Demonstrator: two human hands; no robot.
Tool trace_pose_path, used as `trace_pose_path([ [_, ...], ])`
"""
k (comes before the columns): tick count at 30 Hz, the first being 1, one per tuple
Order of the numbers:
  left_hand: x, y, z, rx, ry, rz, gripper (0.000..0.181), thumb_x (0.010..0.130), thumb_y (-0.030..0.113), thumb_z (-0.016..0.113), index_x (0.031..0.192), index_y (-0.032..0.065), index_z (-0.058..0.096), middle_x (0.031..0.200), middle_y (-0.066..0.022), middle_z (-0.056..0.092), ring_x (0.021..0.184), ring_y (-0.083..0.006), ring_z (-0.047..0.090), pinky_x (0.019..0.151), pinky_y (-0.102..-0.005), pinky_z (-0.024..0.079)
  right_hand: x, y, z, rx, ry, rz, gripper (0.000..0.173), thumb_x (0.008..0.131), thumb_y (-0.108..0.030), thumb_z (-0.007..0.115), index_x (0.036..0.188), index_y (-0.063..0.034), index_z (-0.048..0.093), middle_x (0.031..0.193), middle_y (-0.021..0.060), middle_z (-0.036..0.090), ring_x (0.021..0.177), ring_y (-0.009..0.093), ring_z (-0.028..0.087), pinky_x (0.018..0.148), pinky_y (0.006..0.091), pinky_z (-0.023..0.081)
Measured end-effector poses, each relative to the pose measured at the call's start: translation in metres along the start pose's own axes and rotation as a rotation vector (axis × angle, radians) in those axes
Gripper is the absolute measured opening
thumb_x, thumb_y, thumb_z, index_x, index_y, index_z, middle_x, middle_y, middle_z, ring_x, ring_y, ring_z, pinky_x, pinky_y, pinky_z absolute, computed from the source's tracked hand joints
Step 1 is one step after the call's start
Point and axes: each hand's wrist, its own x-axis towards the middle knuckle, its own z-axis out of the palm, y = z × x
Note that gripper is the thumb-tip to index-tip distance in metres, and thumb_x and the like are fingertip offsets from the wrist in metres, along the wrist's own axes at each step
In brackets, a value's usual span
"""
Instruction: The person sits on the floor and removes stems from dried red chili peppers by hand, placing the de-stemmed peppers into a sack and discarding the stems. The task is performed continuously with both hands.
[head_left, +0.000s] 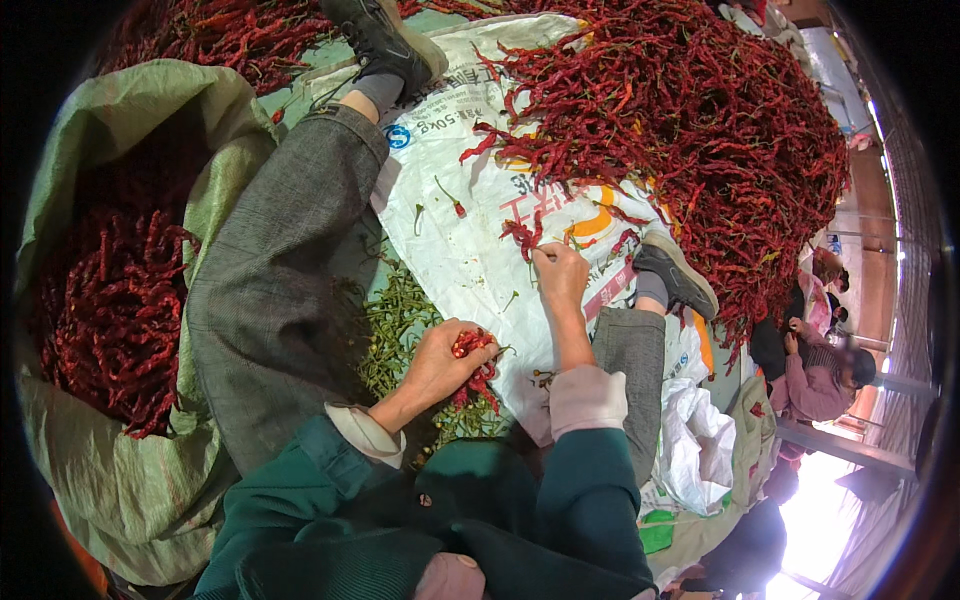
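My left hand (442, 358) is closed around a bunch of dried red chillies (474, 386), their broken tops showing above the fingers and their tips hanging below. Pinched in my right hand (561, 274), by the stem end, is a dried red chilli (527, 241) or a small cluster; I cannot tell how many. Beneath both hands lies a white woven plastic sack (450, 259), spread flat and bearing print. A few loose stems and a chilli piece (459, 209) rest on it. Green chilli stems (397, 322) are heaped between my legs, below the left hand.
A large mound of red chillies (690, 127) rises beyond the right foot. On the left stands an open green woven sack (142, 82) partly filled with chillies (112, 315). A crumpled white bag (694, 442) lies at right. Another person (821, 375) sits farther right.
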Motion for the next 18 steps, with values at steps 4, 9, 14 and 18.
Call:
trace_pose_path([
  [4, -0.003, -0.004, -0.001, -0.112, 0.02, -0.095, 0.022, 0.074, 0.019, 0.068, 0.082, -0.0002, 0.065, 0.074, -0.0114, 0.059, 0.064, -0.019, 0.056, 0.06, -0.0307, 0.044, -0.027, -0.027, -0.03, 0.432, -0.161, 0.369, 0.022, 0.077, -0.013, 0.061, 0.091, 0.0046, 0.063, 0.075, 0.0136, 0.066, 0.059, 0.019, 0.063, 0.054, 0.0296, 0.049],
  [9, -0.005, -0.008, 0.005, 0.113, 0.034, 0.214, 0.022, 0.072, 0.013, 0.068, 0.093, 0.0045, 0.065, 0.074, -0.0059, 0.059, 0.069, -0.0165, 0.056, 0.06, -0.0287, 0.045, -0.077, -0.037, -0.05, 0.523, -0.206, 0.311, 0.019, 0.079, -0.013, 0.061, 0.089, 0.0028, 0.062, 0.074, 0.01, 0.064, 0.056, 0.017, 0.06, 0.052, 0.0279, 0.048],
  [14, -0.016, 0.014, -0.001, 0.66, 0.011, 0.696, 0.049, 0.063, 0.013, 0.07, 0.111, 0.0125, 0.059, 0.076, -0.0032, 0.054, 0.077, -0.0218, 0.053, 0.059, -0.0322, 0.047, -0.126, -0.046, -0.067, 0.025, -0.27, -0.189, 0.017, 0.073, -0.018, 0.065, 0.078, -0.0021, 0.064, 0.075, 0.013, 0.061, 0.064, 0.03, 0.059, 0.059, 0.0373, 0.047],
  [18, -0.028, 0.018, -0.001, 0.84, -0.044, 0.767, 0.061, 0.059, 0.014, 0.072, 0.118, 0.0159, 0.055, 0.079, -0.0028, 0.052, 0.078, -0.0203, 0.052, 0.058, -0.0306, 0.047, -0.143, -0.063, -0.081, -0.189, -0.349, -0.323, 0.017, 0.072, -0.019, 0.064, 0.072, -0.0024, 0.063, 0.074, 0.0132, 0.061, 0.067, 0.033, 0.059, 0.06, 0.0416, 0.047],
])
